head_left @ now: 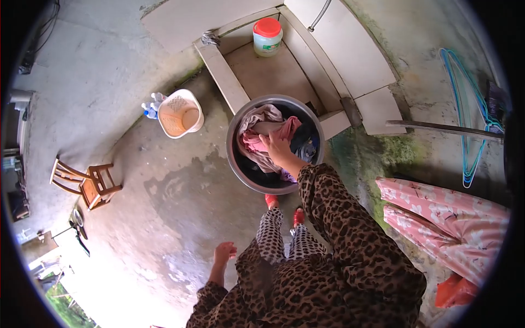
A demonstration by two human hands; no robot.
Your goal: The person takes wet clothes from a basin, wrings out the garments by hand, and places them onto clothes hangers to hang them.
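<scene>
A round metal basin point(232, 159) holds a heap of laundry, with a beige garment point(257, 116), a pink garment point(285, 129) and dark clothes point(304, 143) in it. My right hand point(278, 150) reaches into the basin, its fingers closed on the pink garment; part of the grip is hidden in the folds. A bit of purple cloth point(286, 175) shows below my right wrist. Away from the basin, my left hand point(224, 252) hangs at my side, holding nothing, with the fingers loosely apart.
Behind the basin is a tiled trough point(262, 76) with a red-lidded tub point(267, 41). A plastic basket point(181, 115) and bottles point(151, 107) stand left, near a wooden chair point(94, 183). Blue hangers point(465, 131) and floral pink trousers point(448, 213) hang right.
</scene>
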